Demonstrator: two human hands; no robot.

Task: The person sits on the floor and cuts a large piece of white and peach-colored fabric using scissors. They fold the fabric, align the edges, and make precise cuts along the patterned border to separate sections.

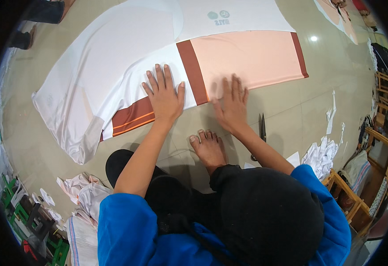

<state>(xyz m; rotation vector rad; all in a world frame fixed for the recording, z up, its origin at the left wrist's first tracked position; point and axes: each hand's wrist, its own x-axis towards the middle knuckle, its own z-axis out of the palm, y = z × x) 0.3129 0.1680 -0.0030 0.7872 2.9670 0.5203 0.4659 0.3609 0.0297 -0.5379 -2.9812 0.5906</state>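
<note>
A large piece of thin white fabric (109, 57) lies on the floor in front of me. A peach panel (247, 57) with brown bands at both ends is part of it or lies on it; I cannot tell which. My left hand (163, 97) rests flat, fingers spread, on the white part beside a brown band (131, 115) with orange stripes. My right hand (231, 104), a little blurred, has its fingers stretched out over the peach panel's near edge. Neither hand grips anything. Dark scissors (263, 126) lie on the floor by my right forearm, their handles partly hidden.
My bare foot (208, 148) is on the tiled floor (336, 88) between my arms. Crumpled white scraps (320, 155) lie at right near a wooden frame (347, 193). More fabric (85, 190) and green crates (21, 213) are at left. Another person's foot (25, 40) is at upper left.
</note>
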